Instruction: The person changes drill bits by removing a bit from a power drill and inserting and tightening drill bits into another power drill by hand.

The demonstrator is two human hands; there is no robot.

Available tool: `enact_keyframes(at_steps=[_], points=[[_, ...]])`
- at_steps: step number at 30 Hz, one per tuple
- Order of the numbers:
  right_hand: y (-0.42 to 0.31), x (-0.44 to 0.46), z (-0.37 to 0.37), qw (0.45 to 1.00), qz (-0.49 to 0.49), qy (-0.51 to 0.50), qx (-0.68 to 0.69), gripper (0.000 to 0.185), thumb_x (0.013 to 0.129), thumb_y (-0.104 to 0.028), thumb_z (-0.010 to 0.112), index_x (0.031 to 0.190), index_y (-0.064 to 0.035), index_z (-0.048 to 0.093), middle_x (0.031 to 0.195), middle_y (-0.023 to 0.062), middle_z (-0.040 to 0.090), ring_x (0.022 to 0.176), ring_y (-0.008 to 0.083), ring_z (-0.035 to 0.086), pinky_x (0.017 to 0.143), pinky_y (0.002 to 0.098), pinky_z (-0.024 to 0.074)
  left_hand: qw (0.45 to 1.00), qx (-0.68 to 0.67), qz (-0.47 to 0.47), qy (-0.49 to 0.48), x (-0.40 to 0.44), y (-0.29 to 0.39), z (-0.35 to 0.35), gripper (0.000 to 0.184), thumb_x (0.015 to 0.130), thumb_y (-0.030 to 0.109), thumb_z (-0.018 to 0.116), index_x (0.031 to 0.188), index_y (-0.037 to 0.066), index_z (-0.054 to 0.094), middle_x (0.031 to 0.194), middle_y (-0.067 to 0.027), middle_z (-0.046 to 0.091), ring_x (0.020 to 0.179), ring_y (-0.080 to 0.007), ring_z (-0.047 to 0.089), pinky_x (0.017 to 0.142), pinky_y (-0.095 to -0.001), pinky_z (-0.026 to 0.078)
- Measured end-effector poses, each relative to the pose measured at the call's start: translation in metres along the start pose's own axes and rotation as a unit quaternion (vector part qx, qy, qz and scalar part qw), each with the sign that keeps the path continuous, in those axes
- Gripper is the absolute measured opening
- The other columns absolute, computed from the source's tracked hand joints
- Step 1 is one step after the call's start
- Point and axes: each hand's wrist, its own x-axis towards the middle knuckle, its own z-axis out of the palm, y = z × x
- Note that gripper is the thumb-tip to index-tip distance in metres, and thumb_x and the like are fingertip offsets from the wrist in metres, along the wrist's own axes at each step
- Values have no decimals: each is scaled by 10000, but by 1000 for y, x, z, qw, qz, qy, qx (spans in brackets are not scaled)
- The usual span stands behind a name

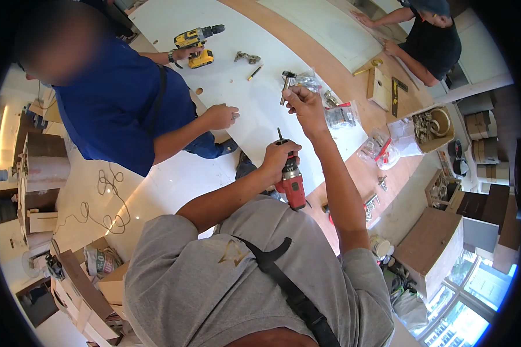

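My left hand [281,157] is wrapped round the chuck end of a red and black cordless drill [293,188], held close to my chest. A thin driver bit [280,134] sticks up from its front. In my right hand [305,107], finger and thumb pinch the shank of a Forstner bit [287,81], its wide head uppermost, above the white panel [255,104]. Just beyond that hand lie plastic bags of hardware [341,115]. A metal hinge [247,57] and a short yellow and black pencil-like piece [255,72] rest on the panel.
At left, a co-worker in blue holds a yellow drill [194,43] on the panel. Another person leans over a board at upper right, near a square [395,95] and a wooden block [378,88]. A box of hardware [433,128] stands right; a cable [113,199] lies on the floor.
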Motion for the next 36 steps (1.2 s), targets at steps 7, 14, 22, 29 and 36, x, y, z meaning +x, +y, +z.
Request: enact_keyframes(at_steps=[7,14,22,29,36], points=[[3,0,0,1000,3,1,1,204,911,-248,731,934,-48,700,759,-28,639,693,61,564,619,232,463,1000,15,-3,10,-4,6,2,155,811,78,683,713,58,565,664,-53,552,540,-196,595,514,-332,502],[14,-8,-14,1000,10,25,5,216,913,-255,731,944,-44,699,776,-22,645,698,59,567,622,231,468,1000,10,1,12,-3,6,1,154,807,91,688,712,59,571,667,-51,550,546,-190,595,519,-332,508],[73,-50,-82,990,26,110,-83,281,917,-260,711,967,16,697,764,22,660,665,74,574,582,238,470,1000,8,-1,28,5,6,-4,165,803,91,693,703,78,562,656,-41,546,554,-180,592,542,-336,523],[166,-132,-173,949,77,256,-168,274,940,-286,679,971,-14,703,769,10,658,663,81,575,576,243,476,999,-9,-14,37,13,9,-6,131,792,84,689,737,74,570,669,-44,553,556,-186,583,540,-339,516],[212,-168,-206,884,123,354,-280,280,905,-284,696,864,-7,712,675,35,662,611,100,586,583,294,475,999,-6,-30,37,19,16,-8,106,827,115,668,820,70,572,706,-40,558,590,-192,584,608,-360,536]])
